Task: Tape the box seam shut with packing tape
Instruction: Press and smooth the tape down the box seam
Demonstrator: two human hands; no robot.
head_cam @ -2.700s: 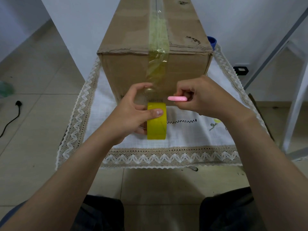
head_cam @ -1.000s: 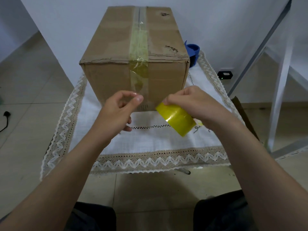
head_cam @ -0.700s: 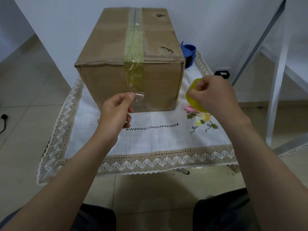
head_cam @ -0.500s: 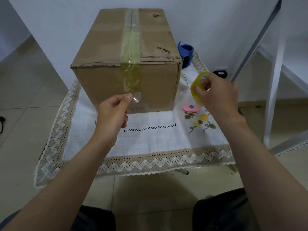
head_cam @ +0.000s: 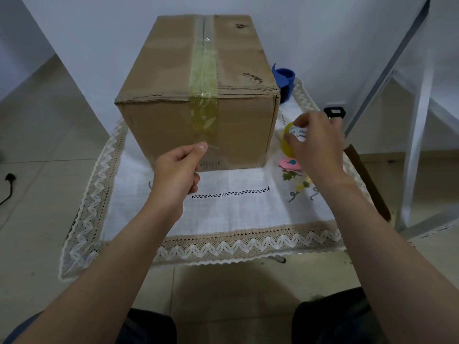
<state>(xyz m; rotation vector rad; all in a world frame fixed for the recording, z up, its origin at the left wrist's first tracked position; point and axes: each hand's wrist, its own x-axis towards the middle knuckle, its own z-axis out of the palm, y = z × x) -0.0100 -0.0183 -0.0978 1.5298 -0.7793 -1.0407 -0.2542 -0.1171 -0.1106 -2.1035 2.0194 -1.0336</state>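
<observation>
A: Start with the cardboard box. Has it changed?

B: It sits on the white lace-edged tablecloth, against the wall, as it did. A strip of yellowish packing tape runs along the top seam, over the near edge and down the front face. 2.7 seconds ago that strip still led to the roll in front of the box; now it ends low on the front face, free of the roll.

A: And the hands?

B: The left hand is in front of the box, fingers curled in, thumb and forefinger nipped together at the tape's lower end. Earlier it gripped the roll. The right hand has moved out to the right of the box and now holds the yellow tape roll, fingers closed around it, just above the cloth.

A: The pink thing it was holding?

B: The pink cutter lies on the cloth below the roll, near the box's front right corner. Whether the roll touches it, I can't tell.

A: Anything behind?

B: A blue tape dispenser at the box's back right, partly hidden.
</observation>
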